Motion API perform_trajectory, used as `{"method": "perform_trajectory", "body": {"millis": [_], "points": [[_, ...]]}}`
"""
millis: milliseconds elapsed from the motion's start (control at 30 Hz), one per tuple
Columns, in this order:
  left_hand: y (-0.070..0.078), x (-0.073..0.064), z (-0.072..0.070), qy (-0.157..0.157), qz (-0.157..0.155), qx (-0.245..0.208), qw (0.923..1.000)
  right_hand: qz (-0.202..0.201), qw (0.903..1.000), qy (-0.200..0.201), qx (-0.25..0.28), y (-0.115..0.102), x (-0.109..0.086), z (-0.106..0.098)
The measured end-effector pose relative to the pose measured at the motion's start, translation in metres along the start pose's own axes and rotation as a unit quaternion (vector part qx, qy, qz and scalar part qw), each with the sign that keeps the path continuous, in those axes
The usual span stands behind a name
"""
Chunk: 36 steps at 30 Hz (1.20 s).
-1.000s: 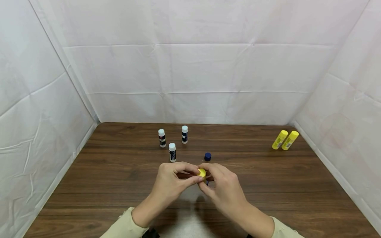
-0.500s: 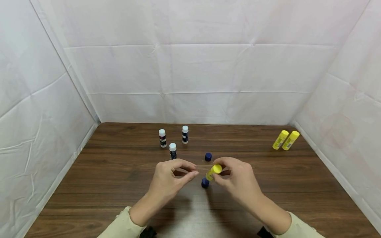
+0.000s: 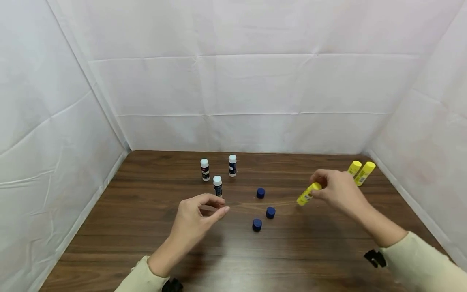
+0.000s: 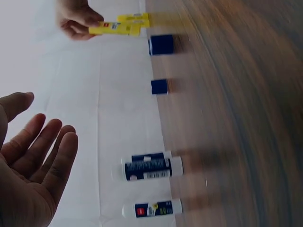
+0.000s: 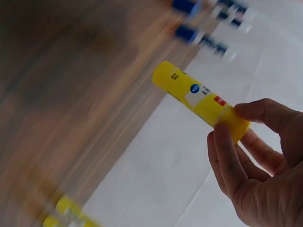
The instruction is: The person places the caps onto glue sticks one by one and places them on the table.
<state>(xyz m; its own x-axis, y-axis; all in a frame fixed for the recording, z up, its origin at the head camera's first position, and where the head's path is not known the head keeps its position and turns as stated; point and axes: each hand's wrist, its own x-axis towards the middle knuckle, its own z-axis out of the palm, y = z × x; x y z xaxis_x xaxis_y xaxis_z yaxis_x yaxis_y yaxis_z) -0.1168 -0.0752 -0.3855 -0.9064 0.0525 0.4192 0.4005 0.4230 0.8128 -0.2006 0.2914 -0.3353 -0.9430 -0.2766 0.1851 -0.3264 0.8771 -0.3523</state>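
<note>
Backdrop and desk: white creased sheeting [image 3: 255,89] stands behind a dark wood-grain desk [image 3: 146,227].
Held yellow glue stick [image 3: 305,195]: in my right hand [image 3: 337,188], right of the desk's middle, leaning, seemingly lifted off the wood.
Slip: I have it only by its upper end, so a loose pinch could let the lower end swing or drop.
Knock: my knuckles are near the left yellow stick [image 3: 354,168]; reaching too far right could topple it against the right yellow stick [image 3: 365,174].
Right fingers: closed in on the stick's top, thumb on one side and fingers on the other.
Left fingers: on my left hand [image 3: 197,215], loosely curved, thumb well apart, holding nothing.
Dark-blue cylinders: short and cap-like, one at the back [image 3: 260,193], one in the middle [image 3: 270,212], one at the front [image 3: 257,224], apart from each other between my hands.
White-topped navy glue sticks: three upright beyond my left hand: the left one [image 3: 205,170], the far one [image 3: 232,166] and the near one [image 3: 217,186], whose base is close behind my fingertips in the head view.
</note>
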Motion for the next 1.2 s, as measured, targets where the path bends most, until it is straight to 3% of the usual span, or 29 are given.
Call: {"method": "perform_trajectory", "body": {"millis": [233,433,833,1200], "points": [[-0.007,0.000,-0.008,0.015,0.003,0.074,0.9972,0.023,0.9981,-0.027,-0.050,0.052,0.023,-0.016],[-0.015,-0.003,-0.011,0.020,0.002,0.126,0.9918,0.028,0.9953,-0.021,-0.090,0.076,0.037,-0.017],[-0.022,-0.009,-0.013,0.028,0.012,0.145,0.9890,0.000,0.9878,0.006,-0.156,0.100,0.056,-0.010],[-0.024,-0.009,-0.013,0.024,-0.004,0.146,0.9889,0.016,0.9882,0.003,-0.152,0.116,0.058,-0.004]]}}
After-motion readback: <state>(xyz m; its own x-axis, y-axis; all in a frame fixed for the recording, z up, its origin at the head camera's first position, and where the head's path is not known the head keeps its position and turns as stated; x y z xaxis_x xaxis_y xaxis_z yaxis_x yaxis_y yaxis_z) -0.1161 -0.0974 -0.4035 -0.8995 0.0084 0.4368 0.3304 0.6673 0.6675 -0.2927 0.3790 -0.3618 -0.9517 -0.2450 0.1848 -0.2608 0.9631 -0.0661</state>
